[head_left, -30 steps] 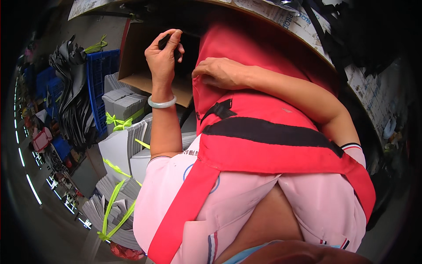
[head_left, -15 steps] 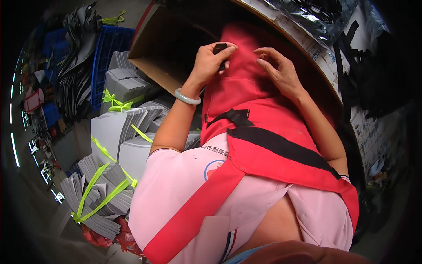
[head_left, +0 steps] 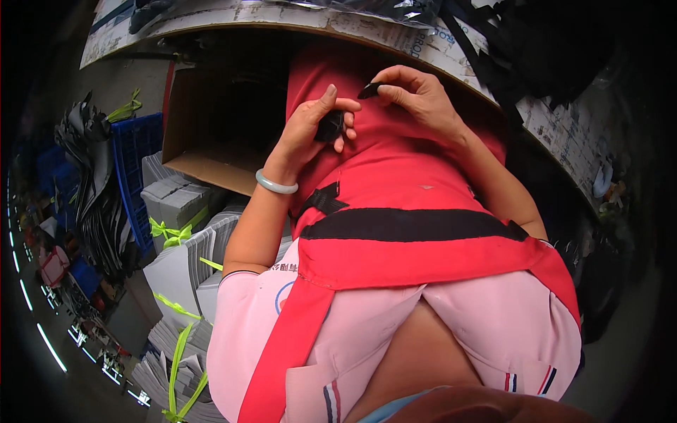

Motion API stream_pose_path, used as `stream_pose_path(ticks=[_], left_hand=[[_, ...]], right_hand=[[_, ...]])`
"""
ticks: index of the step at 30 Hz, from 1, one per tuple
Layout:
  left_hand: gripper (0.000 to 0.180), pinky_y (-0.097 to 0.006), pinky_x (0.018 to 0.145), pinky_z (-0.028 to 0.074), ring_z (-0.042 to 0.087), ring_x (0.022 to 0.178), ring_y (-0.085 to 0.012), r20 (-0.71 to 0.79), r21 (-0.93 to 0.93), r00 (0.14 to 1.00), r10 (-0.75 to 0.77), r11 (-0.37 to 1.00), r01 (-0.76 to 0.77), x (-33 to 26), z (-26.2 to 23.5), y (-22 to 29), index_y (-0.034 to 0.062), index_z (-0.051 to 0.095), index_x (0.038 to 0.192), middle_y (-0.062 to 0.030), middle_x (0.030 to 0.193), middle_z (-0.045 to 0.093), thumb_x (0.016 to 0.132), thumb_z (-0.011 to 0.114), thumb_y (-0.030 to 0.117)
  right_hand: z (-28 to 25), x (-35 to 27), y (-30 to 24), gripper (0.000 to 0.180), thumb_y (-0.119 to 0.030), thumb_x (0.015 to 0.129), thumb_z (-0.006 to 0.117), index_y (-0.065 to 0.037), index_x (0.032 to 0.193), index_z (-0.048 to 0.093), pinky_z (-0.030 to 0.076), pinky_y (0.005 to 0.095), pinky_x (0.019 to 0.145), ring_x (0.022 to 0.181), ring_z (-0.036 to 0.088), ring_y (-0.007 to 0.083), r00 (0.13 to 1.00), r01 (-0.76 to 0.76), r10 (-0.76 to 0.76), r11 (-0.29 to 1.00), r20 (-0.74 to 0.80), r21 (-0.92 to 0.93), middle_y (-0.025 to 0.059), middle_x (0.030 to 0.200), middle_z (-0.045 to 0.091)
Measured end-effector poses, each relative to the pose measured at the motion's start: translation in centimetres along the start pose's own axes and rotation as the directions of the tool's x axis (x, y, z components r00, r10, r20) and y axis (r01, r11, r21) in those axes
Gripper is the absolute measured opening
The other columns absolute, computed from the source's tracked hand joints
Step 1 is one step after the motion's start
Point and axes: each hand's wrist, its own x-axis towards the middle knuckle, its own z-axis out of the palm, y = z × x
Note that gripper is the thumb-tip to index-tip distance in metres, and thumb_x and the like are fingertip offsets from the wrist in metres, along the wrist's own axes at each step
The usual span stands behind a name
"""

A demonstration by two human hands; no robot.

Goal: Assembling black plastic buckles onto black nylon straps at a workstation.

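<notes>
Above my lap, my left hand (head_left: 305,129) is partly curled around a small black object (head_left: 329,127) lying against its palm. Its thumb sticks up, and the kind of object cannot be made out. A pale bangle (head_left: 276,185) circles that wrist. To the right, my right hand (head_left: 427,104) pinches a small flat black piece (head_left: 368,91) between thumb and fingertips. This piece is held just beyond the left fingertips, apart from them. Below both hands spreads a red apron (head_left: 395,158) with a black band across it.
A cardboard box (head_left: 204,169) stands open beside my left hand. Grey stacked sheets (head_left: 180,264) tied with green strips sit on the left, near a blue crate (head_left: 134,173). Ahead, a table edge (head_left: 282,19) curves round to the right, with black material (head_left: 550,56) hanging over it.
My left hand has turned so the black object in its palm shows. My right hand, earlier seen without anything, now pinches a black piece. The whole view has swung round.
</notes>
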Motion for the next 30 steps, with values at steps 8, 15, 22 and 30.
stream_pose_path(ticks=[8, 15, 22, 30], left_hand=[[0.026, -0.021, 0.043, 0.042, 0.055, 0.055, -0.0100, 0.173, 0.030, 0.979, -0.109, 0.994, 0.105, 2.5, 1.5, -1.4, 0.0005, 0.060, 0.092, -0.0056, 0.074, 0.059, 0.095, 0.061, 0.026], [0.025, -0.022, 0.046, 0.044, 0.056, 0.058, -0.0104, 0.007, 0.095, 1.000, 0.021, 0.995, -0.021, 4.3, 4.0, -1.9, 0.0001, 0.063, 0.097, -0.0050, 0.074, 0.060, 0.095, 0.062, 0.025], [0.021, -0.022, 0.048, 0.040, 0.053, 0.059, -0.0087, -0.116, 0.251, 0.969, 0.217, 0.951, -0.183, 4.5, 6.3, 0.3, -0.0003, 0.067, 0.100, -0.0021, 0.074, 0.060, 0.093, 0.065, 0.019], [0.016, -0.021, 0.046, 0.038, 0.053, 0.058, -0.0074, -0.079, 0.341, 0.901, 0.427, 0.861, -0.378, 5.1, 5.8, 0.1, -0.0031, 0.068, 0.100, -0.0017, 0.071, 0.060, 0.091, 0.065, 0.011]], right_hand=[[-2.4, -1.3, -2.6, 0.016, -0.001, 0.084, 0.067, -0.003, 0.099, 0.064, 0.053, 0.0307, 0.076, 0.086, 0.065, 0.0249, 0.917, 0.356, -0.398, 0.767, 0.039, -0.534, 0.0104, 0.095, 0.065], [-11.4, 3.4, -3.2, 0.036, -0.036, 0.082, 0.071, -0.008, 0.105, 0.067, 0.050, 0.0423, 0.084, 0.093, 0.065, 0.0313, 0.887, -0.330, -0.231, 0.293, -0.401, -0.897, 0.0124, 0.095, 0.069], [-10.4, 3.1, -4.6, 0.023, -0.022, 0.092, 0.064, -0.003, 0.104, 0.068, 0.050, 0.0240, 0.069, 0.074, 0.062, 0.0101, 0.835, -0.054, -0.365, 0.690, -0.411, -0.722, 0.0071, 0.083, 0.069], [-2.3, -2.0, -3.3, 0.025, -0.025, 0.096, 0.059, -0.001, 0.091, 0.065, 0.037, 0.0180, 0.053, 0.062, 0.047, 0.0002, 0.956, -0.276, 0.277, 0.961, -0.098, 0.025, -0.0059, 0.071, 0.057]])
